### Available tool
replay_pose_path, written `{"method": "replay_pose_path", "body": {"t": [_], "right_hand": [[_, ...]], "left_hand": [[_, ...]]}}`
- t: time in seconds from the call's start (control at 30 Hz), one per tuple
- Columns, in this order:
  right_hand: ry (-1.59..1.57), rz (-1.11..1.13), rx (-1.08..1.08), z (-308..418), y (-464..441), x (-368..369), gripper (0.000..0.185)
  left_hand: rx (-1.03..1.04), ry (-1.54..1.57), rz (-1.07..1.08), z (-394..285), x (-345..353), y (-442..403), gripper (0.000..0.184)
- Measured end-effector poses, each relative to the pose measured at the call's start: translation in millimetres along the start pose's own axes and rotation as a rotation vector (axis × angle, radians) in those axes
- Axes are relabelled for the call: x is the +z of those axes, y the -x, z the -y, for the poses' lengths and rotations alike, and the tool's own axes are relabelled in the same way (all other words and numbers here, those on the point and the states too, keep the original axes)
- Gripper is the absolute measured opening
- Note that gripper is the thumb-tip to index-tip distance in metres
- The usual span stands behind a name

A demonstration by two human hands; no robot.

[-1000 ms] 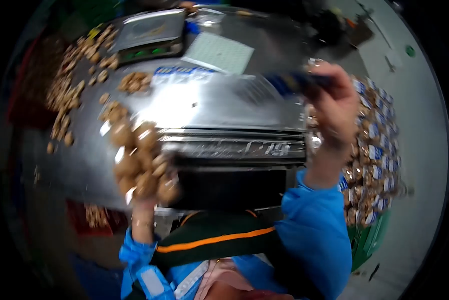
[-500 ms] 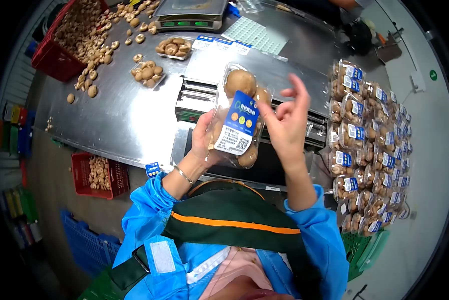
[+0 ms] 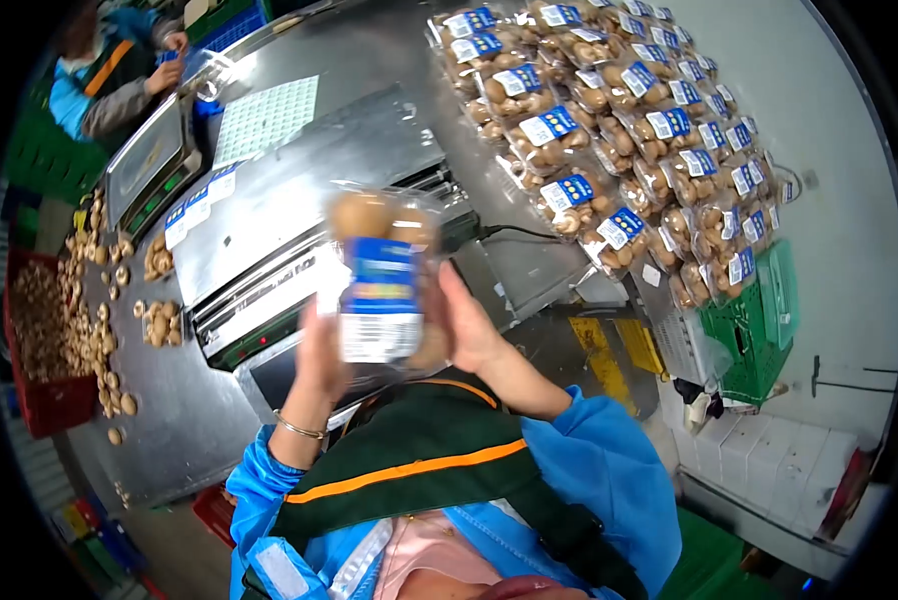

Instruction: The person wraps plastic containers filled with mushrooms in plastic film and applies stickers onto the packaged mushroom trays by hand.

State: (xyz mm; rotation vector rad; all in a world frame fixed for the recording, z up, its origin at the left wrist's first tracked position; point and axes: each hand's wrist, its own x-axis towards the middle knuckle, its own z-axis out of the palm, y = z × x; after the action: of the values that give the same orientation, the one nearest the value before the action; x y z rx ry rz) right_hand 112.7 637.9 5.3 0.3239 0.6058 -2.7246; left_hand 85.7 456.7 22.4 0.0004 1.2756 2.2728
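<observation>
1. Head view, centre: a clear pack (image 3: 387, 280) held mushrooms under a blue-and-white label.
2. Upper right: rows of labelled packs (image 3: 669, 125) held mushrooms; left edge: a red crate (image 3: 67, 405) held more.
3. The left hand (image 3: 321, 355) gripped the pack's left side; the right hand (image 3: 471, 325), fingers raised, was at its right.

Sleeves (image 3: 609, 470) were bright blue. Apron (image 3: 399, 480) was dark green, striped orange. Pack label (image 3: 382, 300) was blue above white; mushrooms (image 3: 362, 213) were brown. Sheet (image 3: 267, 118) was pale green, gridded. Crate (image 3: 54, 405) was red; basket (image 3: 744, 350), green. Surface (image 3: 169, 440) was silver-grey.
</observation>
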Motion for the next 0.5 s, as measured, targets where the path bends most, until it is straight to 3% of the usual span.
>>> {"method": "replay_pose_path", "body": {"t": [0.03, 0.07, 0.1, 0.17, 0.2, 0.23, 0.3, 0.33, 0.5], "right_hand": [[-0.135, -0.035, -0.032, 5.3, 4.6, -10.4, 0.051], [-0.271, -0.071, -0.058, 13.1, 11.1, -21.5, 0.049], [-0.338, 0.058, -0.153, 25.8, 15.9, -35.7, 0.045], [-0.347, -0.114, -0.392, 63.5, 25.7, -56.6, 0.047], [-0.264, -0.145, -0.510, 88.6, 33.8, -73.3, 0.048], [-0.070, -0.469, -0.673, 113.2, 36.7, -86.2, 0.049], [0.367, -0.763, -0.959, 161.6, 33.5, -160.7, 0.040], [0.504, -0.989, -1.005, 182.9, 25.5, -175.0, 0.037], [1.111, -1.325, -0.725, 217.7, -11.7, -324.7, 0.049]], "left_hand": [[-0.252, -0.022, -0.063, -1.1, 37.5, -10.1, 0.050], [-0.173, -0.070, 0.099, 8.9, 46.4, -18.5, 0.054], [-0.107, -0.246, 0.160, 12.1, 56.3, -25.4, 0.054], [0.037, -0.552, 0.298, 2.0, 69.9, -32.0, 0.052], [0.083, -0.611, 0.290, -6.9, 74.2, -30.2, 0.047], [0.121, -0.688, 0.246, -12.8, 71.6, -28.3, 0.044], [0.170, -0.667, 0.098, -21.1, 60.6, -20.3, 0.039], [0.208, -0.619, 0.005, -23.1, 49.0, -16.9, 0.034], [0.372, -0.414, -0.502, -40.8, -22.9, 18.9, 0.023]]}}
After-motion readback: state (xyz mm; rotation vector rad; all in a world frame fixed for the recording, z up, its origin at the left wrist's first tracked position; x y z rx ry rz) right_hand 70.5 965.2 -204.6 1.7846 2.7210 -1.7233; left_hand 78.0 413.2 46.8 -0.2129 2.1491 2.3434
